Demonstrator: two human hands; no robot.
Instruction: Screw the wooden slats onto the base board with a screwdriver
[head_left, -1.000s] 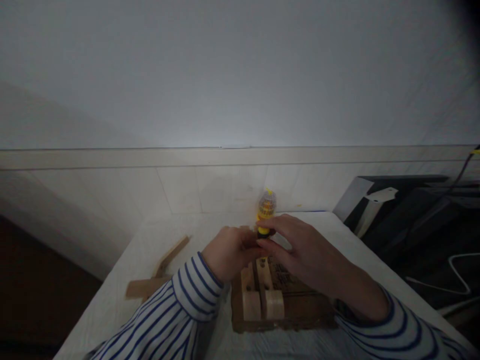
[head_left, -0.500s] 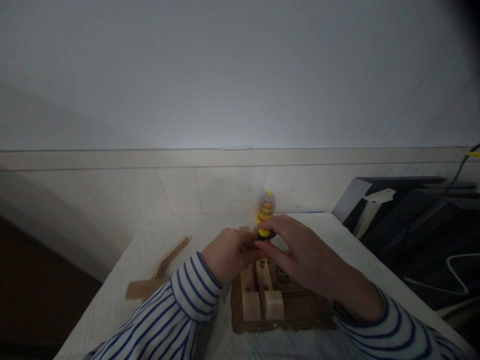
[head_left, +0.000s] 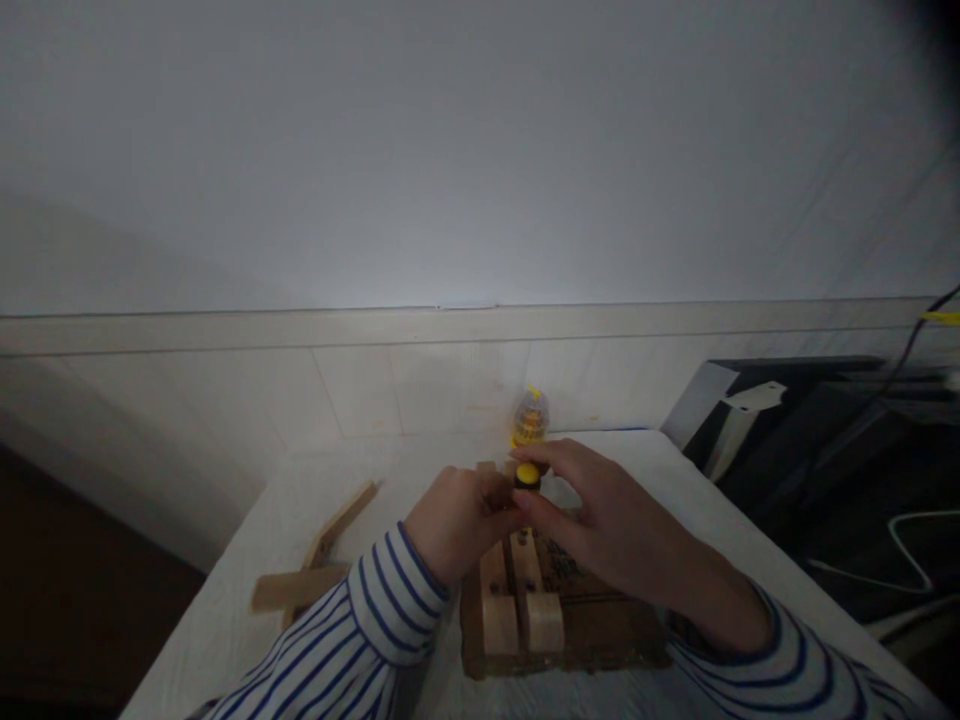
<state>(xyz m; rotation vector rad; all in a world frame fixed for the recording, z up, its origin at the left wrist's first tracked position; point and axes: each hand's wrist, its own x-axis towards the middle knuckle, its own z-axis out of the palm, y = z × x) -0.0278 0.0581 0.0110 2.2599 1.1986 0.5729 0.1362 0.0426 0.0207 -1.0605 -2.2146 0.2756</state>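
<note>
Pale wall fills the upper frame, with the white counter [head_left: 652, 480] low in the centre. My right hand [head_left: 600, 520] arches in from the lower right, fingertips pinching the yellow-capped tool [head_left: 528, 476] upright over the wooden block [head_left: 592, 625]. My left hand [head_left: 457, 520] curls against the tool, and I cannot tell its grip. Wood strips [head_left: 315, 570] lie at lower left, and a small yellow container [head_left: 530, 420] stands just behind the hands.

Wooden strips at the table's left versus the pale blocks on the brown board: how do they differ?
The wooden strips are thin and flat, crossing at an angle; the pale blocks are thicker and lie side by side. The strips rest on the table, untouched; the blocks sit on the brown board, under the left hand and right hand, which meet at a yellow-topped tool. Both are light wood.
</note>
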